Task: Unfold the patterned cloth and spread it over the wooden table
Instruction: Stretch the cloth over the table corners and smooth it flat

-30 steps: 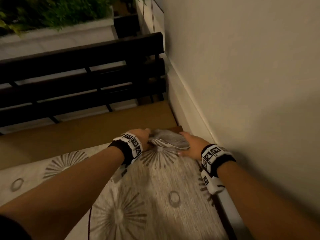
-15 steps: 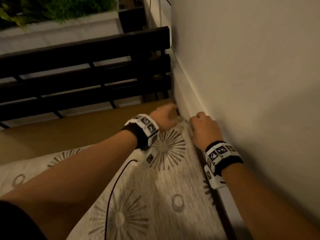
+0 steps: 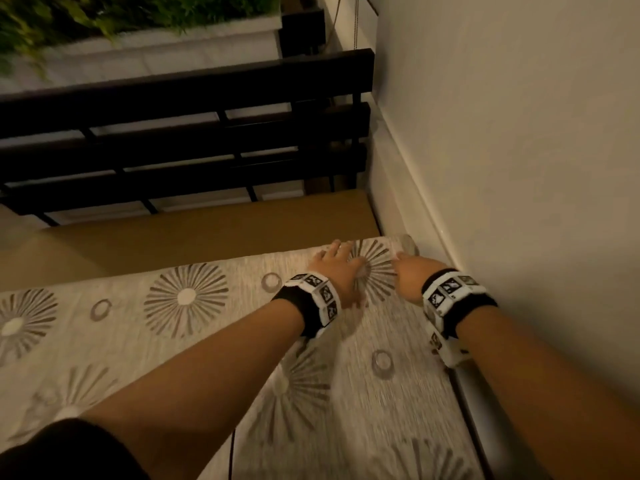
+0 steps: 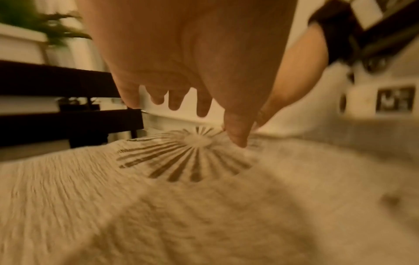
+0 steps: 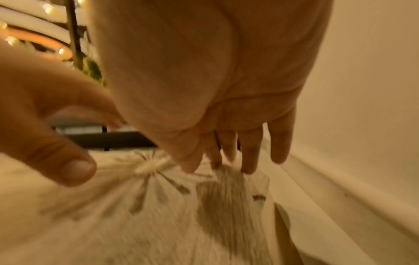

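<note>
Both hands are down at the far right corner of the wooden table [image 3: 207,233], right where it meets the wall [image 3: 519,133]. The patterned cloth [image 3: 207,341] lies flat across the near part of the tabletop, pale with grey sunbursts and small rings, its far edge running straight across and leaving a bare strip of brown wood beyond it. The left hand [image 3: 341,271] sits over the sunburst nearest that corner, fingers stretched forward and relaxed, gripping nothing; from the left wrist view the thumb tip [image 4: 238,138] presses into the fabric beside the sunburst's centre while the other fingers hang just above the cloth edge. The right hand [image 3: 412,271] is just beside it, nearer the wall, fingers extended and close together, and the right wrist view shows their tips [image 5: 249,166] touching the cloth at its corner, with no fabric pinched. The cloth's right edge runs along the table edge beside the white skirting [image 3: 408,209]. Beyond the table's far edge stands a dark slatted bench [image 3: 180,133], and behind that a white planter [image 3: 156,57] with green leaves. Both wrists carry black bands with white marker blocks.
</note>
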Tool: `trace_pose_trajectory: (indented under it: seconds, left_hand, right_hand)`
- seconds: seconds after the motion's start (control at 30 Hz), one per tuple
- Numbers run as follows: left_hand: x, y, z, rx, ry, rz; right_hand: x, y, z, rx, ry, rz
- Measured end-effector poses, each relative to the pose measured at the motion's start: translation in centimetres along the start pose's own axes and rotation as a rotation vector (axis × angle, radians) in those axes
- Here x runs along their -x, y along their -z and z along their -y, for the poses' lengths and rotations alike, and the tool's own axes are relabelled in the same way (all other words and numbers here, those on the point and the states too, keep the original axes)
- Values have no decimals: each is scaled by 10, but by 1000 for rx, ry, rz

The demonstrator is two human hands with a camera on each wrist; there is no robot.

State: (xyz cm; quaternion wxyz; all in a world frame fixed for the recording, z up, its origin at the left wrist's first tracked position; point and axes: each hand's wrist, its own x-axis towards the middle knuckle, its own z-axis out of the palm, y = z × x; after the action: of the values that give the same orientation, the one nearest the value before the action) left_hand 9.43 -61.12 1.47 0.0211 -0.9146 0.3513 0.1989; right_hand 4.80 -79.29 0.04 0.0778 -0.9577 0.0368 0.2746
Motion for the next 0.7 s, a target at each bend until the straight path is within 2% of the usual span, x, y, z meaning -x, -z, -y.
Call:
trace_pose_trajectory:
  seconds: [0.07, 0.13, 0.23, 0.37, 0.47, 0.57, 0.7]
  left_hand:
    - [33, -1, 5, 198, 14, -15]
    - [80, -12, 19, 339, 56, 4]
    - [160, -46, 42, 341, 97, -12]
    - [254, -97, 58, 355, 121, -41]
    - [307, -127, 62, 328, 154, -66]
    - [356, -151, 62, 280, 173, -105]
    - [422, -184, 48, 259, 277, -137]
  right_hand:
    - [36, 6, -1, -11, 0, 11]
    - [83, 11, 2, -71, -50, -55]
    - [163, 0, 20, -209, -136, -131]
    - [227, -53, 66, -192, -189, -84]
    - [245, -96, 121, -124, -175, -20]
    - [266, -135, 193, -134, -73, -48]
    - [306, -185, 289, -174, 48, -120]
